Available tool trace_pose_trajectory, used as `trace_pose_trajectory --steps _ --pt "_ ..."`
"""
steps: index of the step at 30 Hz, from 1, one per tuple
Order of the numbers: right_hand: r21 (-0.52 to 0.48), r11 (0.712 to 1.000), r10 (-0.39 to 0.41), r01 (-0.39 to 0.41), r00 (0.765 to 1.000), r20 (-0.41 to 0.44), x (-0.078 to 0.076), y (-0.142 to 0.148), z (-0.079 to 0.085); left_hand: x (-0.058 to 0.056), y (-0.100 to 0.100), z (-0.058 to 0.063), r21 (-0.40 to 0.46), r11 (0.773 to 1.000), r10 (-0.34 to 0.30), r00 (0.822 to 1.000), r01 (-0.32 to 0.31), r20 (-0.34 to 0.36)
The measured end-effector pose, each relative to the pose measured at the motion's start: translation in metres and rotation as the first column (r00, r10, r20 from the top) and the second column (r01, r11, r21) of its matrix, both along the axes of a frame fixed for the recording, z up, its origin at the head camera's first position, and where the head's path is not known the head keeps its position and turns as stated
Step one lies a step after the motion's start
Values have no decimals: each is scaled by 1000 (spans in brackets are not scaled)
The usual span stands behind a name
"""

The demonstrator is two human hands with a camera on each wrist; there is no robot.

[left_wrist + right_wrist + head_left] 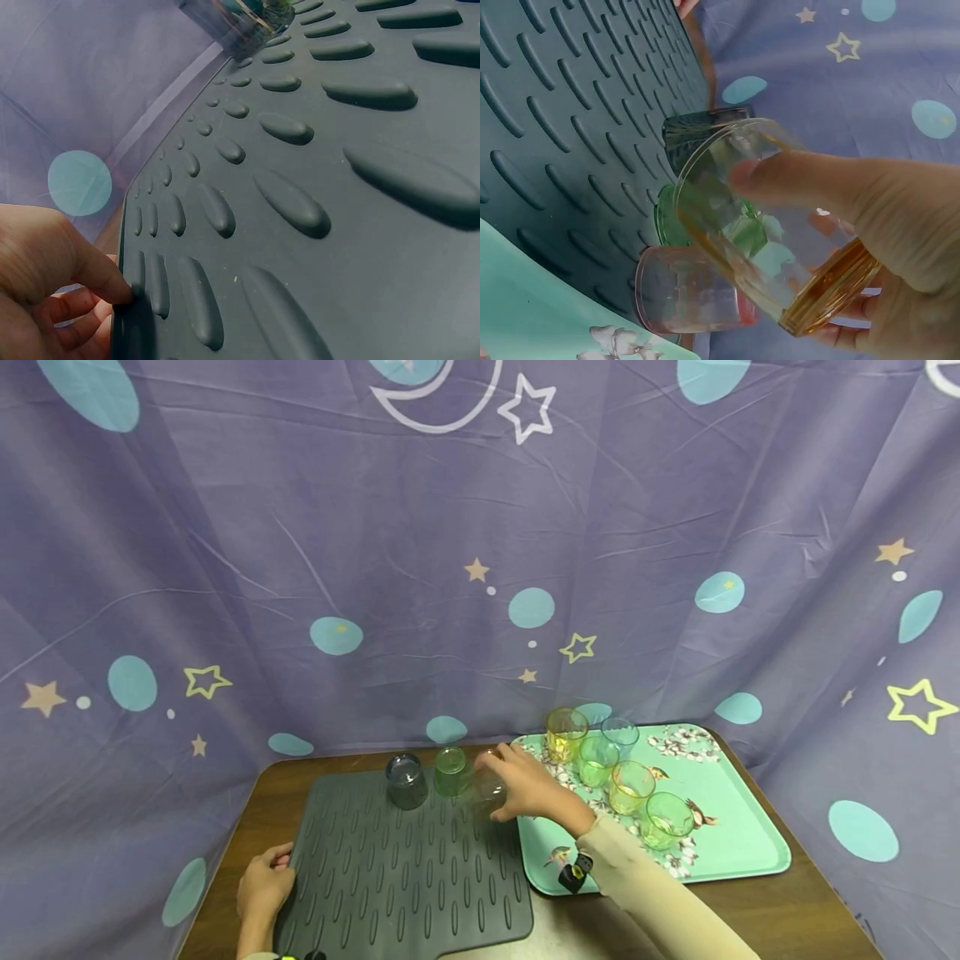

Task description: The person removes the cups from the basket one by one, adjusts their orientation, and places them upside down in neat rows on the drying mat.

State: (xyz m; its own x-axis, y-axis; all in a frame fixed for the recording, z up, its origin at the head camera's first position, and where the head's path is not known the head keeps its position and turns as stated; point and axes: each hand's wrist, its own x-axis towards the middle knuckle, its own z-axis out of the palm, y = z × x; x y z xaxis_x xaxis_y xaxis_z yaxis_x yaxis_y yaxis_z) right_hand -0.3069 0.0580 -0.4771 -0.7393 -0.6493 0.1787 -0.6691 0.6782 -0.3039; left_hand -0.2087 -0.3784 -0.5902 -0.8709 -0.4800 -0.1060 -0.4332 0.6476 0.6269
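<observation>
My right hand (528, 785) grips a clear glass with an amber base (836, 289), thumb on one side and fingers round the other. It is tilted above the dark drying mat (405, 877), its mouth facing down toward the ribs. Just beyond it in the right wrist view, a pink glass (690, 289), a green glass (451, 772) and a dark grey glass (407, 783) stand upside down in a row along the mat's back edge. At the mat's left edge, my left hand (264, 883) pinches the rim, thumb on top and fingers curled beside it.
Right of the mat lies a mint tray (742, 827) with bird and blossom prints. On it stand several upright glasses, among them a yellow one (566, 735), a blue one (621, 737) and a green one (667, 821). A purple curtain (420, 552) hangs behind the wooden table (780, 914).
</observation>
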Motion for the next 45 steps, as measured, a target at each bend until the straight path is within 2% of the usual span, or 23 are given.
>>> trace_pose_trajectory --steps 5,13,23,27,34,39,45 --pt "77 997 -5 3 1000 17 -3 -7 -3 0 0 1 4 1000 1 1000 -1 -4" --pt "234 972 -10 4 1000 26 -4 -19 -3 1 0 1 -3 1000 -2 1000 2 -7" --pt "415 910 22 -8 999 -29 -6 -34 -7 0 0 -1 -8 1000 9 1000 -9 -14" --pt "452 892 30 -4 998 -51 -6 -39 -10 1 0 0 -5 1000 8 1000 -8 -14" --pt "458 889 31 5 997 -71 -7 -42 -14 1 2 2 -6 1000 15 999 -15 -32" --pt "488 873 26 15 997 -76 -8 -45 -14 1 2 1 -11 1000 16 999 -17 -50" --pt "520 853 18 25 997 -78 -7 -49 -17 1 2 1 -6 1000 14 999 -15 -35"
